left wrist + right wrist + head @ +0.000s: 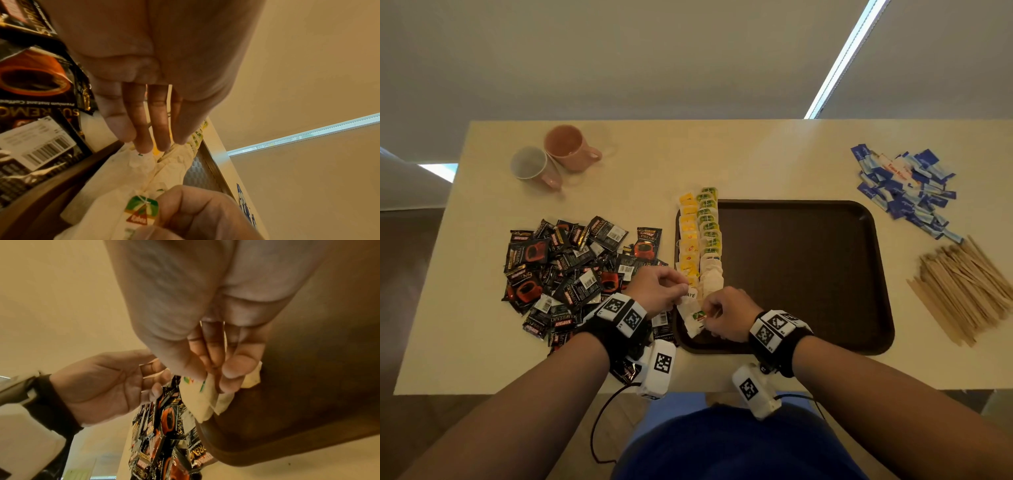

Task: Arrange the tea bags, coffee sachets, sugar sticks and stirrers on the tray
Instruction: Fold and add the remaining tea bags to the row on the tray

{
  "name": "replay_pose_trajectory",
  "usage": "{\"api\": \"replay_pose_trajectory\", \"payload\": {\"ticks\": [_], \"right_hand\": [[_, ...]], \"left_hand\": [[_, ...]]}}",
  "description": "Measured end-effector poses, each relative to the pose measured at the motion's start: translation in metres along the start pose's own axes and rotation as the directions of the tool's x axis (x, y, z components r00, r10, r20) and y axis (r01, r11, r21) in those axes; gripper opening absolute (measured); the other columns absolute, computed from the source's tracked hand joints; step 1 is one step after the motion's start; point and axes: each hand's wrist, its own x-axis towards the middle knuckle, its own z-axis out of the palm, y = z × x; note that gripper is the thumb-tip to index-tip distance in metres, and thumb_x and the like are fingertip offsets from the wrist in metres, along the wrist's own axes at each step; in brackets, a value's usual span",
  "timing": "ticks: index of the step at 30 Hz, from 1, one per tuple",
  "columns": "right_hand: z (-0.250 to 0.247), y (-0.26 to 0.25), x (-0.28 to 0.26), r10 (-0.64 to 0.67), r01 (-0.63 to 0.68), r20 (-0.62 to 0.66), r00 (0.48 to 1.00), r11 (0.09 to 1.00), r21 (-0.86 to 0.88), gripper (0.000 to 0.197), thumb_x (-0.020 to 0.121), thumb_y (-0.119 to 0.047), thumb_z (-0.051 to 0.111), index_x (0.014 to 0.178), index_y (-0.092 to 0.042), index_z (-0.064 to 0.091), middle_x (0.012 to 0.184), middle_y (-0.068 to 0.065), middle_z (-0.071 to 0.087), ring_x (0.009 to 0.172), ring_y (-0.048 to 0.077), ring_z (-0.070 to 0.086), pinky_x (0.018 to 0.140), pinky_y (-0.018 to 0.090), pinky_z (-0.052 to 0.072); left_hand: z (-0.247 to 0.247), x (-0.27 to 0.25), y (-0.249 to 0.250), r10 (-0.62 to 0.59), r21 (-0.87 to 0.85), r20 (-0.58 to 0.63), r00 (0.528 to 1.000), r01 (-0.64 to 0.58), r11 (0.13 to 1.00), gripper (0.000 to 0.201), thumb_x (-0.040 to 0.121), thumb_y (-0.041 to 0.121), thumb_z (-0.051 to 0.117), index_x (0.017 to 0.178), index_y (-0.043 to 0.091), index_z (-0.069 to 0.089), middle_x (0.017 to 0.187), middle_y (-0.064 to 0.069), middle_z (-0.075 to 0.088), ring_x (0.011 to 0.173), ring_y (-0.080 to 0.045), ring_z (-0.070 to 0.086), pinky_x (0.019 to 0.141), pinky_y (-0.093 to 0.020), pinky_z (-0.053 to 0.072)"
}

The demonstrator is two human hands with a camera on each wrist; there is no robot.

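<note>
Fingers [144, 142] both hands pinch tea bags [693, 317] | brown tray [808, 257] | beige table [465, 308] | pale wall

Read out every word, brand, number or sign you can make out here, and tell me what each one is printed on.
"SUPREMO": black coffee sachets heaped left of the brown plastic tray.
"KOPIKO": red band on the same sachets.
"Premium Instant Coffee": a sachet, left wrist view.
"ATÉ": white tea bag tag, partly covered.
Red print on a white sugar stick: blurred.
Barcode digits: too small.
</note>
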Motion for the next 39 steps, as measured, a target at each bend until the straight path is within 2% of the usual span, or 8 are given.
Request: {"api": "replay_pose_trajectory", "payload": {"ticks": [7,11,16,24,29,33,36,39], "right_hand": [[0.009,-0.002,0.005,0.097,-0.099,0.034,0.995,0.992,0.073,0.009,0.09,-0.014,0.068,0.088,-0.006,0.073,0.081,0.012,0.075,0.066,0.021,0.07,0.059,0.026,0.058],[0.009,-0.004,0.005,0.037,-0.038,-0.042,0.998,0.999,-0.03,0.009,0.087,-0.021,0.073,0.086,-0.013,0.077,0.085,0.001,0.073,0.08,0.015,0.067,0.071,0.024,0.054],[0.012,-0.007,0.007,0.134,-0.133,0.002,0.991,0.983,0.124,0.008,0.094,-0.012,0.065,0.093,-0.006,0.07,0.072,0.01,0.07,0.063,0.024,0.073,0.065,0.036,0.063],[0.003,-0.003,0.007,0.212,-0.212,-0.015,0.977,0.977,0.002,0.02,0.089,-0.029,0.072,0.086,-0.009,0.073,0.072,0.008,0.071,0.06,0.02,0.072,0.06,0.031,0.062],[-0.022,0.013,0.004,0.311,-0.315,-0.051,0.949,0.943,-0.105,0.029,0.091,-0.042,0.067,0.084,-0.014,0.072,0.073,0.003,0.073,0.061,0.012,0.072,0.066,0.033,0.063],[-0.016,0.015,0.009,0.322,-0.321,-0.022,0.946,0.946,0.047,0.019,0.095,-0.028,0.065,0.09,-0.01,0.071,0.078,0.006,0.075,0.065,0.013,0.074,0.069,0.033,0.063],[-0.008,0.011,0.013,0.303,-0.299,-0.013,0.953,0.945,0.132,0.016,0.096,-0.023,0.063,0.089,-0.01,0.07,0.075,0.007,0.075,0.066,0.013,0.074,0.073,0.035,0.063],[-0.008,0.012,0.013,0.281,-0.276,-0.02,0.959,0.952,0.133,0.017,0.096,-0.024,0.063,0.088,-0.011,0.071,0.076,0.007,0.075,0.067,0.014,0.074,0.073,0.035,0.063]], "left_hand": [[0.0,0.002,-0.001,-0.01,-0.007,0.015,1.0,0.01,1.0,0.01,0.09,0.005,0.071,0.086,0.014,0.068,0.076,-0.006,0.072,0.068,-0.018,0.067,0.061,-0.03,0.053],[-0.002,0.002,0.0,-0.019,-0.014,0.017,1.0,0.019,1.0,0.009,0.091,0.006,0.07,0.087,0.014,0.069,0.073,-0.002,0.072,0.065,-0.015,0.067,0.06,-0.028,0.054],[-0.002,0.001,0.002,-0.017,-0.029,0.008,1.0,0.017,0.999,0.009,0.092,0.005,0.068,0.088,0.012,0.068,0.071,-0.001,0.071,0.059,-0.011,0.064,0.059,-0.027,0.053],[-0.001,0.003,-0.002,-0.025,-0.059,0.007,1.0,0.026,0.998,0.01,0.092,0.003,0.067,0.087,0.012,0.068,0.077,-0.006,0.072,0.063,-0.016,0.064,0.057,-0.026,0.052],[-0.005,0.005,-0.01,-0.119,0.122,0.016,0.993,0.116,0.986,0.006,0.091,0.016,0.071,0.094,0.011,0.071,0.083,-0.006,0.073,0.069,-0.015,0.067,0.067,-0.031,0.06],[-0.002,0.003,-0.01,-0.249,0.35,0.059,0.967,0.213,0.912,0.021,0.088,0.028,0.075,0.088,0.006,0.076,0.081,-0.007,0.074,0.068,-0.018,0.067,0.063,-0.028,0.057],[0.005,0.003,-0.011,-0.236,0.396,0.044,0.971,0.2,0.896,0.012,0.087,0.021,0.077,0.084,0.009,0.075,0.074,-0.004,0.072,0.063,-0.015,0.068,0.053,-0.023,0.054],[0.007,0.007,-0.011,-0.186,0.413,-0.011,0.983,0.174,0.894,0.009,0.085,0.014,0.078,0.079,0.016,0.072,0.077,-0.001,0.071,0.069,-0.014,0.069,0.067,-0.029,0.061]]}}
